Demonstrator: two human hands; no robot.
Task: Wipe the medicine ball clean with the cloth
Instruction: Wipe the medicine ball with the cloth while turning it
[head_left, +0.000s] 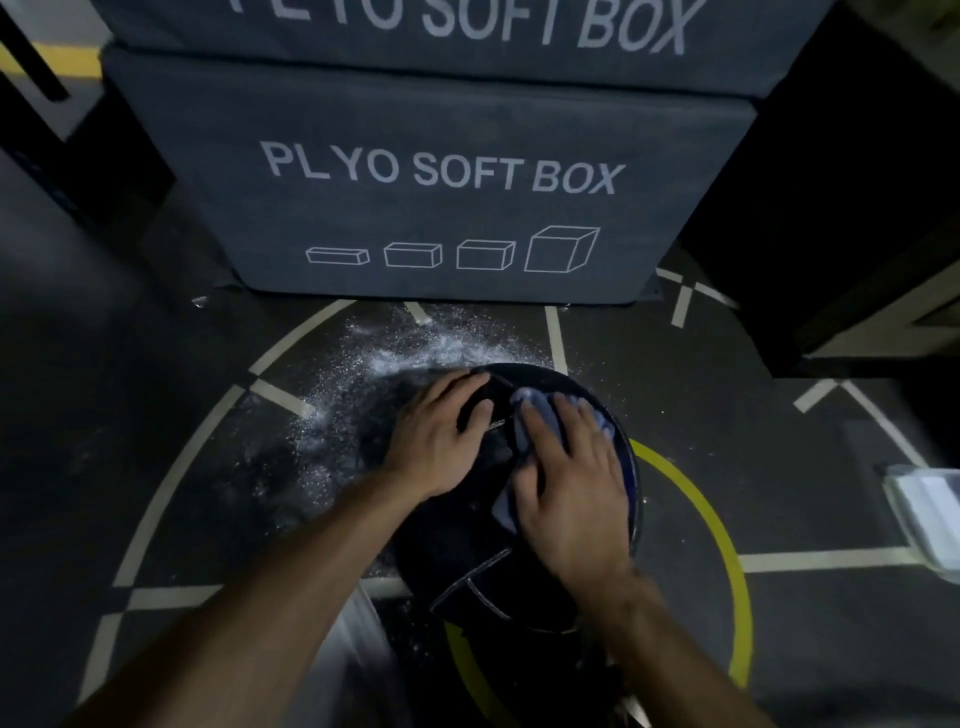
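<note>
The medicine ball sits on the floor inside a yellow ring marking, directly beneath both hands. The right hand lies flat on the ball's upper right, its fingers nearly straight and spread, pressing the pale blue cloth against the dark surface rather than gripping it; cloth shows past the fingertips and beside the thumb. The left hand rests on the upper left of the ball, fingers loosely curved over it with the tips just beside the cloth, holding nothing and seemingly steadying the ball.

White powder is scattered over the floor beyond the fingertips, between the ball and the plyo soft box behind it.

The step in hand looks like wiping the top panel. To do it well, the person would keep the palm pressure even so the cloth stays trapped under the fingers, stroke away from the seams, and have the left hand turn the ball to bring unwiped panels up. Rolling it toward the powder risks soiling it again.
</note>
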